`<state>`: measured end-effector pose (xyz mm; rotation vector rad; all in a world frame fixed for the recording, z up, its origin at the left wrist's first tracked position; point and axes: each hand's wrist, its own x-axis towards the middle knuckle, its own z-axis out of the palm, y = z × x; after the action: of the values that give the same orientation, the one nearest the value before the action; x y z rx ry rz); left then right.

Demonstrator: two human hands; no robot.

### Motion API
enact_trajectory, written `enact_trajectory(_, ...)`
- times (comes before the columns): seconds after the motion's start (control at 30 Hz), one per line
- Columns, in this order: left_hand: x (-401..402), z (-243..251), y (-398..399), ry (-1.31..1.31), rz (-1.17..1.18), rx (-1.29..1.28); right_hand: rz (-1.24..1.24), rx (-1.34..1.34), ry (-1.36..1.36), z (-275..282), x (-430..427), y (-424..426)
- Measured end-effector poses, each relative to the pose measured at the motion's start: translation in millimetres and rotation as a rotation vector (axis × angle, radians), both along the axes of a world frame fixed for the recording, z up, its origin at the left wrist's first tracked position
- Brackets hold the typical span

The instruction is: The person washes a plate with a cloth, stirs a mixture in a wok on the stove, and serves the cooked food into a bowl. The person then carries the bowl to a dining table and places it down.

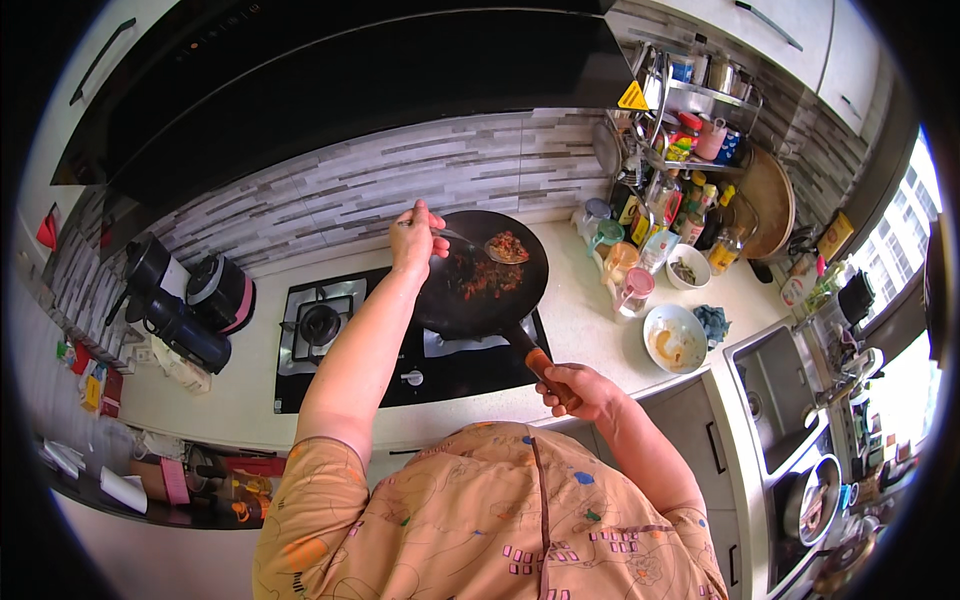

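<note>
A black wok [469, 315] rests over the right burner of the gas hob, its handle towards me. My right hand [576, 390] grips the brown wooden handle [541, 364]. My left hand [420, 241] is above the wok's left rim and holds a metal ladle [469, 238] by its handle. The ladle's bowl, at the wok's upper right, is filled with chopped reddish food [508, 246]. More reddish bits [487, 279] are scattered over the wok's middle. Whether the ladle touches the wok I cannot tell.
A second burner [319, 324] lies left of the wok. On the right counter are lidded seasoning jars [636, 289], a white bowl with food [688, 268], a stained bowl [675, 339] and a blue-grey cloth [711, 324]. A range hood [375, 82] overhangs the hob; a sink [776, 390] is at right.
</note>
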<state>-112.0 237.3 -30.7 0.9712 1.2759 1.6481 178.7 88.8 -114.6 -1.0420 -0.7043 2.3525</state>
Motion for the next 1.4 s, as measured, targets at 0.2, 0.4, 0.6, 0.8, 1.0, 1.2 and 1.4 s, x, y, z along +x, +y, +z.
enact_trajectory(0.2, 0.3, 17.2, -9.8, 0.514, -0.171, -0.025, 0.003, -0.012, 0.023, -1.8, 0.7, 0.5)
enact_trajectory(0.4, -32.6, 71.0, -25.4, 0.708, -0.140, -0.133, 0.007, -0.013, -0.005, 1.0, 0.3, 0.5)
enact_trajectory(0.6, -64.3, 49.1, -19.1, 0.731, -0.017, -0.235, 0.008, -0.008, -0.007, 0.4, 0.5, 0.0)
enact_trajectory(0.8, -56.7, -15.8, -0.7, 0.319, -0.250, 0.004, 0.011, -0.008, 0.013, -1.4, -0.3, 1.3)
enact_trajectory(1.0, 13.3, -19.9, -26.8, 1.216, -0.801, 0.660, -0.004, -0.005, -0.012, -1.3, 2.2, 0.4)
enact_trajectory(1.2, 16.6, -21.0, -88.6, 1.801, -1.216, 0.683, -0.001, 0.016, -0.016, 1.7, -1.6, -0.7)
enact_trajectory(1.4, 10.4, 30.2, -150.7, 1.903, -1.415, 0.514, -0.026, 0.006, 0.007, 0.1, -0.2, -2.6)
